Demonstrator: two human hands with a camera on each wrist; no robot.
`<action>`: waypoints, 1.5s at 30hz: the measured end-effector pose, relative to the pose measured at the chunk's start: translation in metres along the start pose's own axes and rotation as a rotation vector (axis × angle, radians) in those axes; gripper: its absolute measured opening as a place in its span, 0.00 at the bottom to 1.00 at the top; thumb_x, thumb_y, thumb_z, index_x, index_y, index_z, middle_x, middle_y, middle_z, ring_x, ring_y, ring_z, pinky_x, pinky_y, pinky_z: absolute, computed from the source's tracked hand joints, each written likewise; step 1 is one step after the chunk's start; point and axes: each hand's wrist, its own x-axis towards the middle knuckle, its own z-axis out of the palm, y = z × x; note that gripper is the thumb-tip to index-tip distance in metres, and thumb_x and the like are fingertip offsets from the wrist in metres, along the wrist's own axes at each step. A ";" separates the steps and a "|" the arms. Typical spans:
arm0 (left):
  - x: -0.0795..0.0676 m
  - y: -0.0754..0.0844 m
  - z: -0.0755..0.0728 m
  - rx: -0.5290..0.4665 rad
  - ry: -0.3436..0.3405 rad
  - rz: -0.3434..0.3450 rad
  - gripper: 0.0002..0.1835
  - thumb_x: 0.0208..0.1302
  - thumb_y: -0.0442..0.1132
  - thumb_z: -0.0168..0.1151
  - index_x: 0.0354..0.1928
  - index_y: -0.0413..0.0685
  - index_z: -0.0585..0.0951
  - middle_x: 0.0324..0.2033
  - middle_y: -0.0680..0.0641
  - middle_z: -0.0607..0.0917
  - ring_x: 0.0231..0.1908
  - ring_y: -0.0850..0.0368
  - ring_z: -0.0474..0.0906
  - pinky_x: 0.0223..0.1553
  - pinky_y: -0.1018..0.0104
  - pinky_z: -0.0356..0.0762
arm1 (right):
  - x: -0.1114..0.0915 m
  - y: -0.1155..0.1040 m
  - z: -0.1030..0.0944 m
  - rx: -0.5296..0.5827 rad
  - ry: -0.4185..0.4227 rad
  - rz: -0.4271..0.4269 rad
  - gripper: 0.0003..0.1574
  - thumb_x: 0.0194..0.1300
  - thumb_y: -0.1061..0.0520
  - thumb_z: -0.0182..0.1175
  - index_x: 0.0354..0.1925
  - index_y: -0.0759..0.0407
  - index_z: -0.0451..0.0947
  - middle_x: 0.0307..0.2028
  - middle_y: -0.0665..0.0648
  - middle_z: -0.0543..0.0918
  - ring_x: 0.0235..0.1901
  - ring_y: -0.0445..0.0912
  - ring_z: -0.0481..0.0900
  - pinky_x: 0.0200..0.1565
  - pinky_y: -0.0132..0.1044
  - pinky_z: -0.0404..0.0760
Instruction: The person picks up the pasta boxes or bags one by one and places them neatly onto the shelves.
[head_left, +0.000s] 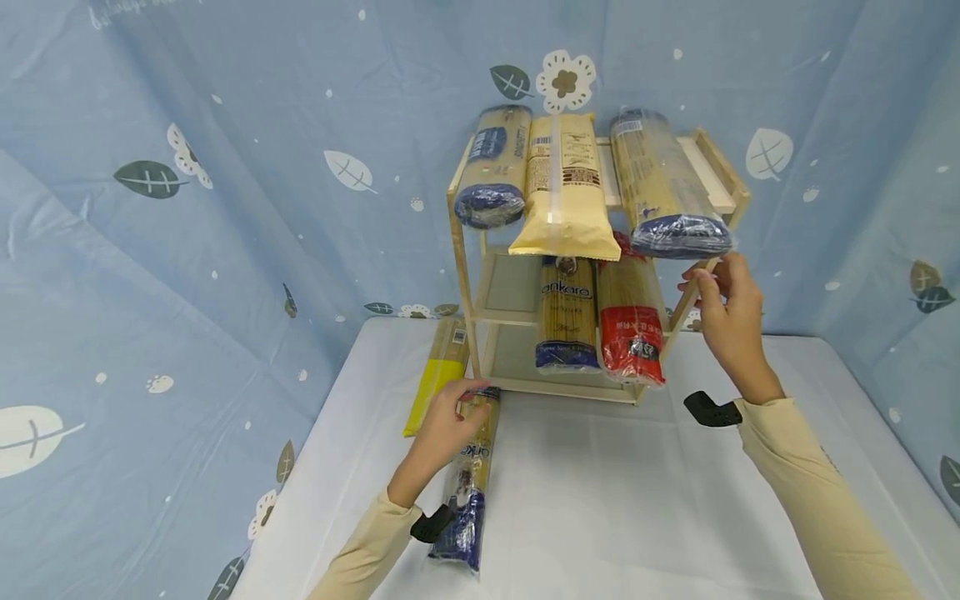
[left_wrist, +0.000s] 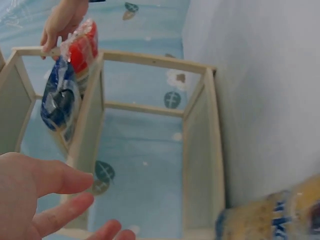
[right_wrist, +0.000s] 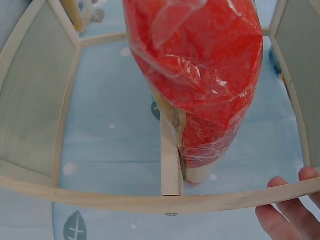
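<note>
Overhang: top packs (head_left: 566,183) jut past the front edge of the rack (head_left: 513,283); a jolt through the right hand (head_left: 731,312) could drop them.
Right hand: fingers curled round the rack's right edge.
Left hand (head_left: 446,421): fingers parted, holding nothing, over the loose pack's (head_left: 468,500) far end.
Loose pack: on bench (head_left: 570,483), before the rack's left front corner.

"ankara" on pasta packet (head_left: 567,321)

The wall cloth (head_left: 247,100) is light blue, with white flowers (head_left: 566,81) and grey-green leaves (head_left: 147,180). The table (head_left: 585,483) is white and the rack (head_left: 555,388) is pale cream-brown. The nearest packet (head_left: 468,477) is golden and dark blue; the sleeves (head_left: 810,475) are beige.
</note>
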 end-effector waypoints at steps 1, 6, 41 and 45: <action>-0.002 -0.002 0.000 -0.004 0.002 -0.004 0.15 0.60 0.36 0.62 0.50 0.45 0.81 0.48 0.45 0.80 0.41 0.54 0.74 0.31 0.65 0.75 | 0.000 0.001 0.000 0.000 0.005 -0.003 0.19 0.72 0.60 0.48 0.60 0.63 0.67 0.38 0.64 0.80 0.35 0.29 0.77 0.33 0.18 0.73; -0.011 -0.015 0.004 -0.002 -0.002 -0.041 0.14 0.62 0.37 0.61 0.50 0.44 0.81 0.47 0.43 0.80 0.41 0.48 0.74 0.31 0.65 0.74 | 0.000 0.000 0.001 -0.023 0.035 -0.016 0.18 0.73 0.61 0.48 0.58 0.66 0.68 0.38 0.64 0.80 0.34 0.28 0.76 0.32 0.18 0.71; -0.064 -0.072 0.067 0.373 -0.066 -0.281 0.48 0.45 0.46 0.73 0.68 0.43 0.61 0.53 0.31 0.67 0.47 0.40 0.66 0.28 0.46 0.73 | 0.000 0.001 0.002 0.003 0.027 0.018 0.16 0.73 0.60 0.48 0.55 0.68 0.68 0.38 0.63 0.80 0.35 0.31 0.76 0.34 0.19 0.71; -0.062 -0.070 0.068 0.370 -0.027 -0.269 0.45 0.43 0.40 0.72 0.66 0.41 0.64 0.50 0.30 0.69 0.45 0.39 0.68 0.27 0.47 0.73 | 0.000 0.003 0.003 0.009 0.021 0.022 0.16 0.73 0.60 0.48 0.54 0.68 0.68 0.39 0.64 0.80 0.35 0.31 0.76 0.34 0.19 0.70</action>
